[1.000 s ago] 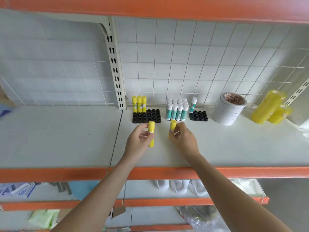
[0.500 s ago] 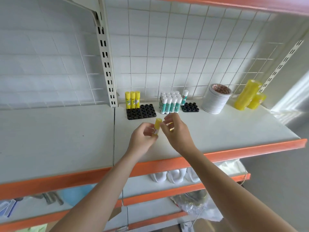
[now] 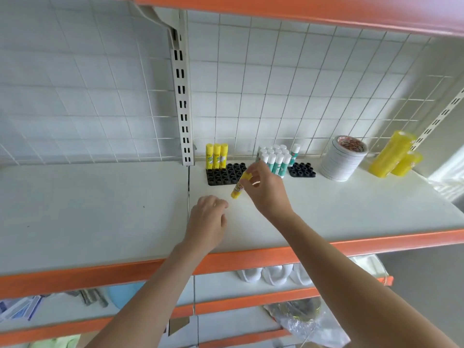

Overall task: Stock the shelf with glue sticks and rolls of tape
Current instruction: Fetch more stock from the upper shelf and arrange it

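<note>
While pinched near its upper end by the fingertips of the right hand (image 3: 266,189), a yellow glue stick (image 3: 239,185) hangs tilted above the white shelf (image 3: 351,209), its lower end pointing down toward the left hand and its cap end just in front of a black holder tray (image 3: 226,175). Left hand (image 3: 207,223): below and to the left of the stick, fingers loosely curled, gripping nothing, apart from the stick. Beyond the right hand, at the back left of that tray: three yellow glue sticks (image 3: 216,156), upright in a row. Just behind the right hand's fingers: a cluster of white-capped teal glue sticks (image 3: 275,158), upright, with a smaller black tray (image 3: 301,170) to their right. Farther to the right of the right hand: a stack of white tape rolls (image 3: 341,159), then two leaning yellow tape stacks (image 3: 394,159) by the wire grid back panel (image 3: 301,96). Below both forearms: the shelf's orange front edge (image 3: 251,259).
</note>
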`<state>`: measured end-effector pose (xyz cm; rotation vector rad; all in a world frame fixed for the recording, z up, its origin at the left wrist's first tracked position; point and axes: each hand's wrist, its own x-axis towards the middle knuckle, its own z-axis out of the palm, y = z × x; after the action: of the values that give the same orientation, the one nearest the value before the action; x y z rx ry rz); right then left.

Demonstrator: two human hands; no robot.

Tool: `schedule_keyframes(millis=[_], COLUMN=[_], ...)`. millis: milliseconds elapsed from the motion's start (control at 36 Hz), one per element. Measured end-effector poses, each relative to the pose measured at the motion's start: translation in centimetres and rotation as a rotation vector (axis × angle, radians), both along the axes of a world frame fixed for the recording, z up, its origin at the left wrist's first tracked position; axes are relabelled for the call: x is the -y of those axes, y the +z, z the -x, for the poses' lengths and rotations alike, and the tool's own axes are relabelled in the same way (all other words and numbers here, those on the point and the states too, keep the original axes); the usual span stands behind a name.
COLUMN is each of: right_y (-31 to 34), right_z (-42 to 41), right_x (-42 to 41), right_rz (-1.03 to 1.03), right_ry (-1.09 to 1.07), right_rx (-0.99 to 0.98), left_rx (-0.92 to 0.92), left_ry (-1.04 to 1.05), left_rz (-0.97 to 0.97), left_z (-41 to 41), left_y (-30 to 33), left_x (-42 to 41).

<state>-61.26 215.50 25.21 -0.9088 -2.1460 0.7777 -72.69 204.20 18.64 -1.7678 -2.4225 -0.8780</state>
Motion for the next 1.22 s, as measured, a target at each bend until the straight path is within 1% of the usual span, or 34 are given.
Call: schedule_keyframes(millis=[83, 167, 389, 472, 611, 889, 1083, 1222], right_y=[0.1, 0.3, 1.4, 1.6, 1.5, 0.5, 0.1, 0.0], right_z=[1.2, 2.2, 4.9, 5.7, 7.2, 8.3, 8.8, 8.8], right_x=[-0.6, -1.5, -5.0, -6.0, -6.9, -7.9, -8.3, -8.3], right_rz=[-0.052, -0.124, -0.248, -0.261, -0.225, -0.198, -0.222, -0.319], right_ry=[0.003, 0.004, -0.045, -0.039, -0.028, -0.047, -0.016, -0.041], right_rx=[0.008, 0.021, 0.085, 0.111, 0.172, 0.218, 0.280, 0.347], left_rx=[-0.088, -0.150, -0.242, -0.249, -0.265, -0.278, -0.256, -0.255], left_ry=[0.040, 0.045, 0.060, 0.068, 0.084, 0.088, 0.085, 0.088], left_rz=[0.055, 0.056, 0.031, 0.010, -0.006, -0.013, -0.025, -0.010], left_z=[0.3, 0.2, 0.3, 0.3, 0.2, 0.4, 0.5, 0.4], left_y=[-0.4, -0.8, -1.6, -1.8, -1.6, -1.8, -2.1, -2.2], left_x=[-0.1, -0.3, -0.7, -0.9, -0.9, -1.0, -1.1, -1.1])
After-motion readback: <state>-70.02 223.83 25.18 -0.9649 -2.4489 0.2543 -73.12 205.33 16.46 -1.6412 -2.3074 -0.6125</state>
